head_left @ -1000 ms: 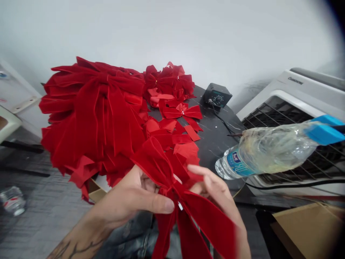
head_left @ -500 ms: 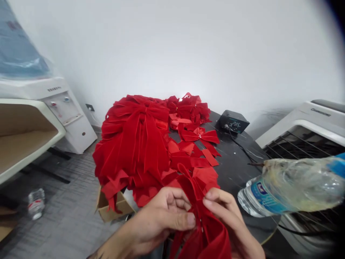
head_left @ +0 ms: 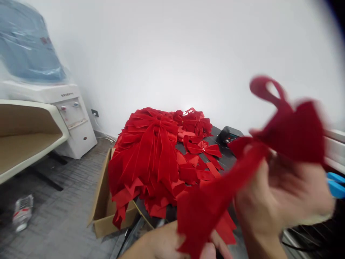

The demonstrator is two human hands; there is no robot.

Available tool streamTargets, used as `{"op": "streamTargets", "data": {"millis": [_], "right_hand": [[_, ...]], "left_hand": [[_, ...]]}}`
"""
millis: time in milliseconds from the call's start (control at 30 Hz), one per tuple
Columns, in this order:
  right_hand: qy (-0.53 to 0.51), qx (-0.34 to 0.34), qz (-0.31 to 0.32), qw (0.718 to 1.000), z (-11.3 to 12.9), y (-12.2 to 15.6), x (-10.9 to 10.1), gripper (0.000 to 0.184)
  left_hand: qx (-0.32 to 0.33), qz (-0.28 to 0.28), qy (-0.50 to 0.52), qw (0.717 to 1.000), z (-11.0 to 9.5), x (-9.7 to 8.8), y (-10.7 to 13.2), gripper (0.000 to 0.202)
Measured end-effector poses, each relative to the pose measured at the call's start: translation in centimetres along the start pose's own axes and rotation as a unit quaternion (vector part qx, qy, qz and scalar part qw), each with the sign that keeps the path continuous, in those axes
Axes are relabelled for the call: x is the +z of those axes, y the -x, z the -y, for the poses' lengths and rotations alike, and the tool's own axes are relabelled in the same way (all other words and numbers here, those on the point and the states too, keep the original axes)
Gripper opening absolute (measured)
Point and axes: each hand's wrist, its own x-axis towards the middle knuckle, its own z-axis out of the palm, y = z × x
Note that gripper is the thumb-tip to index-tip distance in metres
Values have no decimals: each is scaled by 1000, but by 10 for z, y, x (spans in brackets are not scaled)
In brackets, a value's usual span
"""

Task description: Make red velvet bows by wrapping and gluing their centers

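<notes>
My right hand (head_left: 285, 194) is raised at the right with its fingers closed around the middle of a red velvet bow (head_left: 293, 133). The bow is blurred; a narrow loop stands up from it and a long tail slants down to the left. At the bottom edge, my left hand (head_left: 164, 241) lies behind the end of that tail. Its fingers are mostly hidden, and whether they grip the ribbon I cannot make out. Past the hands, a thick pile of red velvet bows (head_left: 151, 144) covers the left side of a dark round table (head_left: 229, 158).
Loose bows and ribbon pieces (head_left: 203, 149) lie beside the pile. A black control box (head_left: 229, 135) sits behind. An open cardboard box (head_left: 102, 201) stands below, left. Blue plastic (head_left: 336, 185) shows at right. Farther left are a chair (head_left: 29, 133), water dispenser (head_left: 72, 122) and floor bottle (head_left: 23, 212).
My right hand has lifted the bow up and to the right, away from my left hand's pinch. The left hand is lower, and the view has shifted slightly.
</notes>
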Motion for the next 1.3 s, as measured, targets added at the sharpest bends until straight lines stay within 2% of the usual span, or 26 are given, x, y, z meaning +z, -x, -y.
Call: {"op": "streamTargets", "data": {"millis": [33, 100, 133, 167, 200, 233, 267, 367, 433, 500, 533, 667, 733, 800, 867, 900, 967, 1033, 1133, 1200, 1300], "right_hand": [[-14, -27, -16, 999, 2, -13, 22, 40], [-1, -67, 34, 997, -1, -35, 72, 34], [18, -74, 85, 993, -4, -44, 97, 37], [52, -63, 171, 982, -8, -51, 122, 40], [89, -32, 282, 955, -12, -55, 145, 44], [94, -20, 349, 932, -16, -56, 165, 44], [95, -12, 390, 916, -20, -54, 182, 42], [96, -6, 439, 893, -25, -35, 214, 47], [96, -2, 460, 883, -25, -16, 221, 65], [102, 10, 481, 871, -23, 3, 223, 90], [106, 16, 486, 867, -22, 10, 224, 97], [80, 39, 509, 856, -20, 16, 224, 107], [58, 25, 504, 861, -25, 5, 217, 94], [77, 15, 461, 884, -40, -11, 201, 69], [133, 44, 408, 902, -66, -25, 178, 54], [166, 72, 395, 901, -83, -30, 165, 50], [240, 132, 393, 878, -118, -29, 137, 42], [314, 184, 402, 840, -150, -20, 112, 42], [384, 212, 411, 799, -181, 0, 87, 41], [399, 202, 414, 793, -191, 5, 79, 39], [398, 187, 409, 799, -197, -9, 75, 36]], "left_hand": [[-14, 14, -11, 1000, -2, 1, 1, 46], [-36, 29, -27, 999, -6, 2, 1, 48], [-40, 33, -33, 998, -8, 3, 2, 48], [-39, 34, -36, 998, -10, 4, 3, 48], [-33, 33, -39, 998, -13, 6, 4, 48], [-26, 32, -43, 998, -15, 7, 6, 49], [-19, 30, -52, 998, -18, 9, 9, 50], [-3, 11, -85, 996, -25, 11, 16, 52], [-10, 9, -89, 996, -27, 10, 18, 57], [-23, 11, -85, 996, -27, 10, 19, 63], [-26, 4, -86, 996, -27, 10, 19, 64], [-17, -31, -109, 993, -28, 14, 20, 59], [-12, -28, -113, 993, -31, 15, 22, 54], [-3, -32, -113, 993, -36, 14, 25, 47], [6, -38, -108, 993, -41, 12, 27, 41], [8, -38, -105, 994, -44, 11, 28, 39], [10, -34, -101, 994, -47, 8, 28, 36], [7, -29, -106, 994, -49, 5, 27, 34], [4, -32, -105, 994, -50, 2, 25, 32], [8, -39, -103, 994, -50, 2, 24, 31], [16, -50, -109, 993, -52, 4, 25, 30]]}}
